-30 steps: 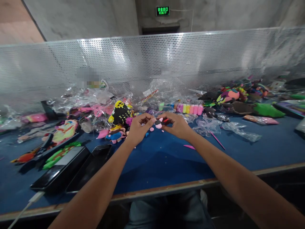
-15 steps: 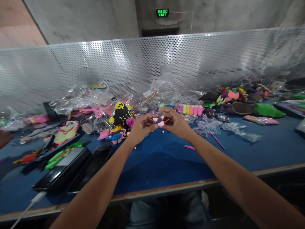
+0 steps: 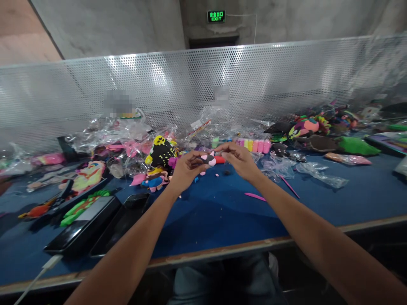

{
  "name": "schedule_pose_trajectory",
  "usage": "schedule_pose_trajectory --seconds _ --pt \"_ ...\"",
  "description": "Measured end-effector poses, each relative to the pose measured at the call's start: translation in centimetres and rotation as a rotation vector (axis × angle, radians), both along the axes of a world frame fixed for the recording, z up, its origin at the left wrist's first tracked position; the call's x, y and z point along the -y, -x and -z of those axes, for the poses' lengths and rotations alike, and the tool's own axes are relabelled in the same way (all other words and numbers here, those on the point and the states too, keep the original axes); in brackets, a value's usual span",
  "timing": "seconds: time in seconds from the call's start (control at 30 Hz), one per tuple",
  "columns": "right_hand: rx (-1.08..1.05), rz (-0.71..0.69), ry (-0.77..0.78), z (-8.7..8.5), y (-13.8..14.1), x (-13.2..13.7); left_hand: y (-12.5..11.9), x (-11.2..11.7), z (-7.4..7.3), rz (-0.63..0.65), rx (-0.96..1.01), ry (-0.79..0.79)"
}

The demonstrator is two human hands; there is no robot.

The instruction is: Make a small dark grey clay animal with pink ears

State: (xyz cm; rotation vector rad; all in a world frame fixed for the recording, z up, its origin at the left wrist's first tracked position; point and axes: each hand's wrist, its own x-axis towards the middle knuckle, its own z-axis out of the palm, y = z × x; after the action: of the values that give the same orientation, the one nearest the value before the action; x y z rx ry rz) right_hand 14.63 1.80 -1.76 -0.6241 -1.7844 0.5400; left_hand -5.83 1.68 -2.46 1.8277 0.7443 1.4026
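Over the table, a small black and pink clay figure (image 3: 209, 160) with a pointed pink ear is pinched in the fingers of my left hand (image 3: 186, 168). My right hand (image 3: 241, 160) is closed in a pinch at the figure's upper right side, its fingertips by the ear. Just behind the figure a red piece (image 3: 219, 159) shows, partly covered by my right hand. Beneath, small pink and dark bits lie on the blue table (image 3: 219, 216). A pink modelling tool (image 3: 255, 196) rests near my right forearm.
Left of my hands stands a black and yellow clay model (image 3: 163, 153). A black device (image 3: 84, 222) with a white cable lies at front left. Colourful clay sticks (image 3: 254, 145), plastic bags (image 3: 322, 174) and a second pink tool (image 3: 289, 186) lie behind and right. A perforated metal screen (image 3: 197, 84) borders the back.
The clay figure has turned and shifted slightly left in my left hand. My right hand has drawn a little to the right, so more of the red piece shows.
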Motion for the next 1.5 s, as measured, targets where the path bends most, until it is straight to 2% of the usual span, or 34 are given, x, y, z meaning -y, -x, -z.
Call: schedule_pose_trajectory --seconds 0.27,0.63,0.9,1.13,1.27,1.37,1.5 --pt "0.046 0.047 0.013 -0.24 0.28 0.11 -0.17 0.04 0.34 0.043 -0.047 -0.018" --pt "0.102 0.035 -0.003 -0.27 0.17 0.2 -0.01 0.04 0.38 0.005 -0.095 -0.015" --pt "0.108 0.004 0.072 -0.25 0.29 0.36 -0.04 -0.08 0.53 0.039 -0.124 -0.002" --pt "0.07 -0.056 -0.087 -0.18 0.06 0.36 0.22 -0.13 0.54 -0.028 -0.224 -0.03" --pt "0.092 -0.07 -0.074 -0.07 0.02 0.28 0.29 -0.17 0.55 -0.065 -0.272 -0.043" --pt "0.065 -0.05 -0.053 -0.05 0.0 0.37 0.21 -0.12 0.53 -0.053 -0.216 0.025" --pt "0.144 0.014 -0.185 -0.02 0.13 0.59 -0.05 0.15 0.18 -0.012 -0.121 0.124"
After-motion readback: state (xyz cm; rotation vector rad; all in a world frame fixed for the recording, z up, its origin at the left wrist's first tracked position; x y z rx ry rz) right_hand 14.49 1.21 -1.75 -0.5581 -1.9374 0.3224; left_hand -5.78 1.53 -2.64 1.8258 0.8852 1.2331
